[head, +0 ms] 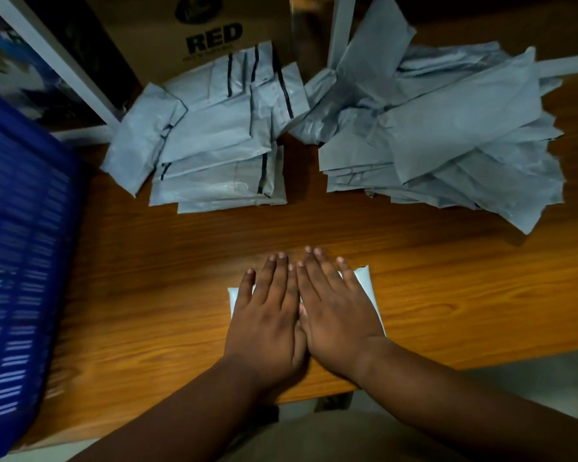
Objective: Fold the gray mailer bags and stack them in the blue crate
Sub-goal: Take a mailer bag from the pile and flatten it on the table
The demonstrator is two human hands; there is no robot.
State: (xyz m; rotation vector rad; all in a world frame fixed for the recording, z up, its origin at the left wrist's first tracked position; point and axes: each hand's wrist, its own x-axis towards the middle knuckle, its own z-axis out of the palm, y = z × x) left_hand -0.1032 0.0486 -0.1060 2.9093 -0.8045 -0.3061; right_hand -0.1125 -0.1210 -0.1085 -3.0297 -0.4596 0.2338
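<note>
**One bag pressed flat, many more waiting**

The left hand [267, 305] and the right hand [337, 301] lie side by side, fingers straight, palms pressing down on a folded mailer bag [367, 285] at the near edge of the tabletop [181, 268]. Neither hand grasps anything; both only flatten the bag, whose pale corners show past the fingers on either side. This looks like the creasing step of one fold, close to finished.

Beyond the hands, at the far left of the tabletop, sits a pile of folded bags [214, 155], compact and roughly stacked. To its right spreads a loose heap of unfolded bags [447, 138], still a sizeable heap. The blue crate [20, 235] stands at the left edge; its inside cannot be seen here, so whether any bags are in it cannot be told.

Judging by this, folding is partly done, the loose heap remains, and the folded pile is not yet stacked in the crate.
</note>
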